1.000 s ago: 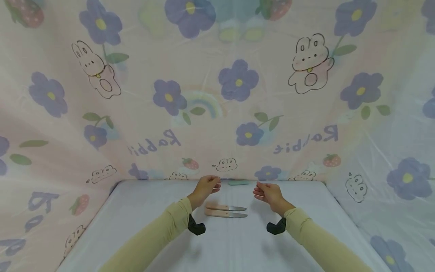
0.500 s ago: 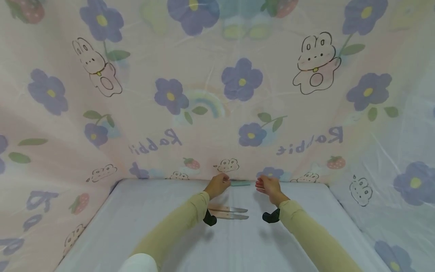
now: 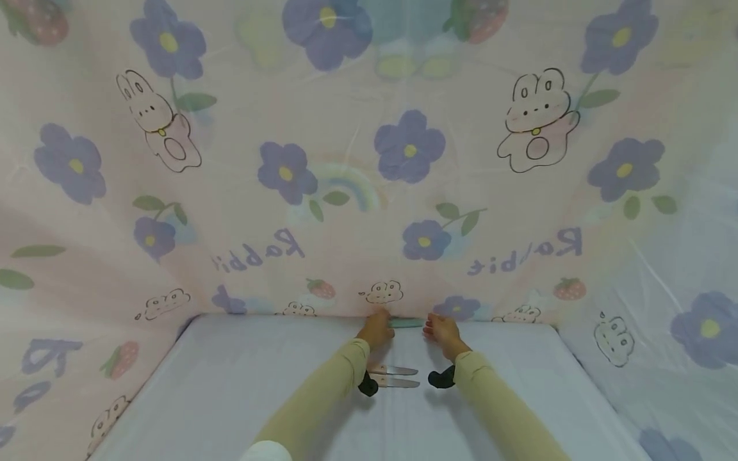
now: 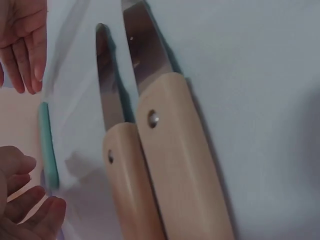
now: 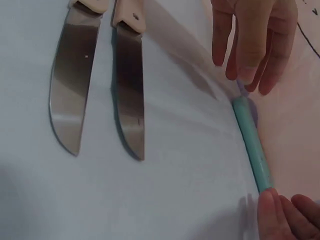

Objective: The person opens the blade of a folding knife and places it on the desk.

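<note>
A slim teal stick-like thing (image 3: 406, 323) lies along the far edge of the table. My left hand (image 3: 377, 328) is at its left end, fingers loosely bent and pointing down beside it in the right wrist view. Near the opposite end is my right hand (image 3: 444, 333), its fingers relaxed; in the right wrist view its fingertips (image 5: 270, 202) overlap the teal end. Closer to me, two knives with pale wooden handles (image 4: 180, 150) lie side by side, their blades (image 5: 75, 85) pointing right. The left wrist partly covers their handles in the head view.
White cloth covers the table (image 3: 242, 384). A patterned curtain (image 3: 346, 211) with flowers and rabbits rises right behind the teal thing and along both sides. Dark wrist-worn devices (image 3: 442, 378) sit beneath both wrists.
My left hand has moved right and down to the left end of the teal thing. My right hand has shifted slightly left towards its other end. The knives stay in place.
</note>
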{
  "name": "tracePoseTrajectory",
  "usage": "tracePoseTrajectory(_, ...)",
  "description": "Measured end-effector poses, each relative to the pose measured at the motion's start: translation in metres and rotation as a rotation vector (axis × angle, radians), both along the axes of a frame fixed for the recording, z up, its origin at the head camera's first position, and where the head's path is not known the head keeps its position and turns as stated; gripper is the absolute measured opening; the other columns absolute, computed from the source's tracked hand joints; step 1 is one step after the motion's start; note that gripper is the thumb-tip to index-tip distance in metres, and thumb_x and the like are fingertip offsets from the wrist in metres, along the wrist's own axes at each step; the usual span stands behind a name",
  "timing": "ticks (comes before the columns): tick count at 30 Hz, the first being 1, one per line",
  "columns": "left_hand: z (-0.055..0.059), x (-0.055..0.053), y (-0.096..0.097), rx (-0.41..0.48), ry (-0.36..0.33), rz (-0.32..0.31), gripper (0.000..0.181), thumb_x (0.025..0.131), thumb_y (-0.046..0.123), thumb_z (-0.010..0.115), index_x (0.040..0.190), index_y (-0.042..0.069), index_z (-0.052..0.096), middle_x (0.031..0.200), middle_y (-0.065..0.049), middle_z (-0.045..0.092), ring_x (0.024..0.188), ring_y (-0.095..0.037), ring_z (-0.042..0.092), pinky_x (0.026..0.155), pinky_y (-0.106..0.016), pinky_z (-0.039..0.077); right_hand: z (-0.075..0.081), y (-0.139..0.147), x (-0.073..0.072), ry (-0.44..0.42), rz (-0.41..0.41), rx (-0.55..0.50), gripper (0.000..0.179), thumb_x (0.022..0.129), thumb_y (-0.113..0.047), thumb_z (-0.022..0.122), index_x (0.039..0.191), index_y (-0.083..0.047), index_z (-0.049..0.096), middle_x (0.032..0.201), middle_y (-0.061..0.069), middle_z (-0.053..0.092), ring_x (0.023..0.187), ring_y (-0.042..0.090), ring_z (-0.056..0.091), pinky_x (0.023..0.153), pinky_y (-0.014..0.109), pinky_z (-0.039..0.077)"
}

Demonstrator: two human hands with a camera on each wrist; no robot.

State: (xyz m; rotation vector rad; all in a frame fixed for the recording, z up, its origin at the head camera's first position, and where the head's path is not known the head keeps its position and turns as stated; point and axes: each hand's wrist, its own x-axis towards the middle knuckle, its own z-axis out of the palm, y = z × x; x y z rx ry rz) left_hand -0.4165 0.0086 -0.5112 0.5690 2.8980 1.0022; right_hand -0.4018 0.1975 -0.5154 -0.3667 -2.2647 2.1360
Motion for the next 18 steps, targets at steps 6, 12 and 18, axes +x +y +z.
tracePoseTrajectory(6,-0.014,-0.006,0.008,-0.019,-0.046,0.036,0.038,0.083,0.011,0.060,0.119,0.005,0.050,0.110,-0.008,0.057,0.100,-0.024,0.054,0.083,-0.039,0.045,-0.007,-0.004,-0.005,-0.031,0.017,0.073,0.043,0.092,-0.022,0.043,0.122,0.009,0.043,0.111,0.024,0.050,0.092,0.029,0.055,0.076,0.036,0.049)
tracePoseTrajectory(12,-0.023,-0.015,0.012,-0.085,0.033,0.075,0.042,0.079,0.011,0.064,0.120,0.007,0.052,0.123,-0.009,0.049,0.109,-0.024,0.048,0.092,-0.037,0.039,-0.011,-0.009,-0.008,-0.018,0.038,0.079,0.043,0.091,-0.018,0.044,0.124,0.011,0.041,0.114,0.026,0.050,0.097,0.032,0.054,0.077,0.034,0.049)
tracePoseTrajectory(18,-0.026,-0.006,0.009,-0.109,0.161,0.072,0.036,0.075,0.007,0.067,0.110,0.005,0.058,0.116,-0.011,0.052,0.108,-0.025,0.048,0.093,-0.037,0.037,-0.018,-0.016,-0.004,0.019,-0.018,0.046,0.040,0.089,-0.012,0.045,0.119,0.014,0.044,0.107,0.028,0.053,0.092,0.033,0.056,0.075,0.035,0.050)
